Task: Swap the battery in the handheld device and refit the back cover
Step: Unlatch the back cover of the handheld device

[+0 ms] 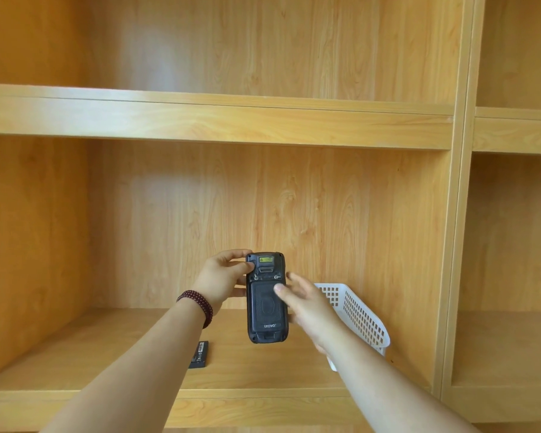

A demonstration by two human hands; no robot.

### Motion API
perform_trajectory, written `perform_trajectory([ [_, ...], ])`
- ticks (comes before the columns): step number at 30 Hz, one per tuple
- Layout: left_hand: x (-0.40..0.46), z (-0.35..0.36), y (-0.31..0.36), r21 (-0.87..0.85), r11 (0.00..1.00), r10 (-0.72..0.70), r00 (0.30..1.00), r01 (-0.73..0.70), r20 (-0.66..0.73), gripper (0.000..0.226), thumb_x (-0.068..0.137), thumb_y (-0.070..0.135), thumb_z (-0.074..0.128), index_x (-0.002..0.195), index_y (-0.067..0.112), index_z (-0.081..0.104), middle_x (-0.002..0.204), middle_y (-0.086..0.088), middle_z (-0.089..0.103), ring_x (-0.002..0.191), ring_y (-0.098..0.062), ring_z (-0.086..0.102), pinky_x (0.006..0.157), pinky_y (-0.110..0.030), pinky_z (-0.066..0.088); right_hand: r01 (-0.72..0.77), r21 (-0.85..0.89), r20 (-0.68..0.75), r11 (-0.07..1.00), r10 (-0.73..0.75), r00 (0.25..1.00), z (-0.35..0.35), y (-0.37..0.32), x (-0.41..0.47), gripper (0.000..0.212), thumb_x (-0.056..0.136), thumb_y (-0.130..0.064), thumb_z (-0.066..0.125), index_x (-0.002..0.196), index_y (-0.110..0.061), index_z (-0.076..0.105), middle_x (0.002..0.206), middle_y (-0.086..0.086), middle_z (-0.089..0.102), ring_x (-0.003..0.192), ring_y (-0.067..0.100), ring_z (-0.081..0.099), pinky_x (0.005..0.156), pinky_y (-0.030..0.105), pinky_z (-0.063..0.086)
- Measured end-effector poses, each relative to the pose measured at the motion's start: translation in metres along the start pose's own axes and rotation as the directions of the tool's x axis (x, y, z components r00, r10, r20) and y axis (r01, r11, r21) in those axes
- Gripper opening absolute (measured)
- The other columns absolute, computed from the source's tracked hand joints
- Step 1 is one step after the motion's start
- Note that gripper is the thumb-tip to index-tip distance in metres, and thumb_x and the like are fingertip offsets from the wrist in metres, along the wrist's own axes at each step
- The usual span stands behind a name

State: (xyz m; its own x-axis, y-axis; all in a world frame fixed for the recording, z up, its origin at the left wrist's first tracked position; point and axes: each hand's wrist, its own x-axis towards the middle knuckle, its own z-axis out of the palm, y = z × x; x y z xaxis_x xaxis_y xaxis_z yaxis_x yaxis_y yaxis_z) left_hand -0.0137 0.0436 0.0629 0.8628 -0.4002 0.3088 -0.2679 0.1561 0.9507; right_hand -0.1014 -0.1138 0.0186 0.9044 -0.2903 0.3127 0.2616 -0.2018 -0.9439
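Observation:
A black handheld device is held upright above the shelf, its back towards me with the back cover in place. My left hand grips its upper left edge, thumb on the top corner. My right hand is beside the device's right edge, fingers spread, its thumb resting on the back cover. A black battery lies flat on the shelf, below and left of the device, under my left forearm.
A white perforated plastic basket stands tilted on the wooden shelf behind my right hand. A shelf board runs above, a vertical divider at right, and a side wall at left.

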Motion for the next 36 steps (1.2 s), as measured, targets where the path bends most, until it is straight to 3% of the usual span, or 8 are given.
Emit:
perform_trajectory([
  [3,0.0,-0.001,-0.002,0.014,1.0,0.004,1.0,-0.004,-0.001,0.025,0.09,0.003,0.062,0.114,0.009,0.063,0.093,-0.014,0.075,0.068,-0.019,0.069,0.058,-0.032,0.059,0.235,-0.339,-0.119,0.911,-0.289,0.95,-0.011,-0.016,0.008,0.018,0.092,-0.021,0.066,0.106,-0.031,0.065,0.116,-0.01,0.063,0.101,0.008,0.063,0.094,0.037,0.054],
  [5,0.0,0.0,-0.002,0.024,1.0,-0.001,1.0,0.001,0.002,0.025,0.09,0.003,0.062,0.115,0.008,0.063,0.097,-0.017,0.074,0.071,-0.021,0.07,0.06,-0.033,0.06,0.346,-0.543,-0.015,0.765,-0.421,0.907,-0.016,-0.022,0.012,0.01,0.091,-0.014,0.064,0.094,-0.022,0.07,0.119,-0.01,0.059,0.099,0.008,0.059,0.093,0.033,0.05],
  [7,0.0,0.0,-0.002,0.025,1.0,-0.008,1.0,0.008,-0.005,0.025,0.091,0.004,0.062,0.115,0.007,0.062,0.099,-0.018,0.074,0.071,-0.021,0.07,0.059,-0.033,0.06,0.377,-0.675,0.102,0.634,-0.426,0.899,-0.018,-0.024,0.014,0.009,0.093,-0.016,0.062,0.094,-0.018,0.07,0.131,-0.009,0.052,0.094,0.008,0.053,0.089,0.027,0.046],
  [9,0.0,0.001,-0.002,0.025,1.0,-0.006,1.0,0.006,-0.007,0.025,0.091,0.003,0.062,0.115,0.007,0.062,0.1,-0.019,0.073,0.071,-0.021,0.07,0.059,-0.033,0.06,0.392,-0.75,0.156,0.533,-0.434,0.887,-0.02,-0.024,0.015,0.01,0.094,-0.02,0.059,0.098,-0.018,0.068,0.138,-0.009,0.047,0.095,0.01,0.053,0.085,0.025,0.045],
  [13,0.0,0.001,-0.002,0.044,0.999,-0.004,1.0,0.004,0.003,0.025,0.091,0.003,0.062,0.115,0.007,0.062,0.098,-0.018,0.074,0.07,-0.02,0.07,0.057,-0.031,0.059,0.455,-0.855,0.261,0.248,-0.553,0.792,-0.022,-0.026,0.015,0.013,0.095,-0.02,0.058,0.095,-0.011,0.067,0.138,-0.003,0.05,0.126,0.015,0.046,0.08,0.034,0.052],
  [17,-0.002,0.003,-0.002,0.055,0.998,-0.007,1.0,0.006,0.025,0.024,0.091,0.003,0.062,0.115,0.005,0.062,0.096,-0.017,0.074,0.073,-0.023,0.07,0.058,-0.032,0.06,0.551,-0.834,0.434,-0.022,-0.643,0.631,-0.022,-0.02,0.024,0.009,0.08,-0.007,0.073,0.075,-0.005,0.065,0.115,0.007,0.066,0.105,0.026,0.066,0.045,0.033,0.055],
  [26,-0.006,0.007,-0.005,0.068,0.998,-0.002,0.999,-0.001,0.04,0.022,0.091,0.003,0.061,0.113,0.007,0.063,0.086,-0.012,0.075,0.071,-0.021,0.069,0.058,-0.032,0.059,0.566,-0.791,0.581,-0.233,-0.576,0.575,-0.026,-0.018,0.031,0.017,0.061,-0.001,0.082,0.069,-0.001,0.067,0.101,0.016,0.069,0.079,0.027,0.069,0.032,0.03,0.049],
  [36,-0.007,0.007,-0.006,0.064,0.998,0.008,0.999,-0.011,0.049,0.023,0.091,0.003,0.062,0.113,0.009,0.064,0.09,-0.013,0.076,0.075,-0.021,0.07,0.067,-0.036,0.061,0.537,-0.804,0.54,-0.254,-0.69,0.482,-0.028,-0.013,0.023,0.015,0.067,-0.008,0.081,0.069,-0.005,0.066,0.099,0.011,0.07,0.076,0.02,0.066,0.035,0.023,0.046],
])
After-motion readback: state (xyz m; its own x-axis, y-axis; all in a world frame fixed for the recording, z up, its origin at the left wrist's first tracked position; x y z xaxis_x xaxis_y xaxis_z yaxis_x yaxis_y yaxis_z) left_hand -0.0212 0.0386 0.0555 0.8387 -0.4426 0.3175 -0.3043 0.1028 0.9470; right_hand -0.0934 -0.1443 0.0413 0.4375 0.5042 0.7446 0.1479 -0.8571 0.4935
